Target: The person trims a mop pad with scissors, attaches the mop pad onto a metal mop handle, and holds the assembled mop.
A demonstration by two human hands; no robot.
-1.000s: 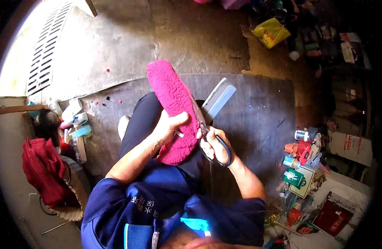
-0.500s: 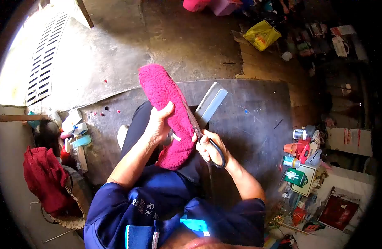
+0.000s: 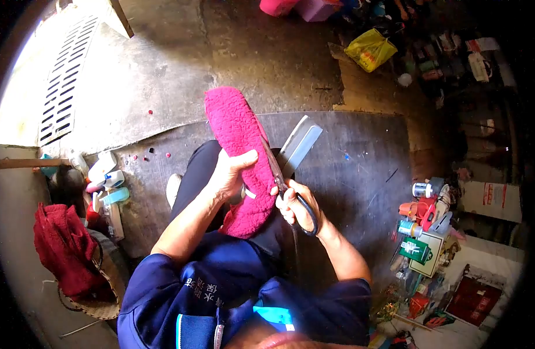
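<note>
My left hand [image 3: 229,174] grips a long pink fleece piece [image 3: 235,125], with the thumb across its front. The piece is rounded at the top, shaped somewhat like a shoe sole, and carries a small white tag [image 3: 250,193]. In my right hand [image 3: 296,203] is a pair of scissors [image 3: 309,216] with black handles. Their blades point up along the right edge of the fleece; whether they are cutting into it I cannot tell. Just beyond the blades is a flat light-blue and white object [image 3: 302,145], its lower end hidden behind the scissors and fleece.
At the left, a wicker basket [image 3: 111,273] bears a dark red cloth [image 3: 64,250]. Bottles and small items [image 3: 116,196] lie above it. Cluttered goods, including a green box [image 3: 415,249], line the right side. A yellow bag [image 3: 370,49] lies on the floor farther off.
The top of the pink fleece piece has swung a little to the right, with my left hand moving along. The scissors stay at its right edge. The whole view has shifted slightly.
</note>
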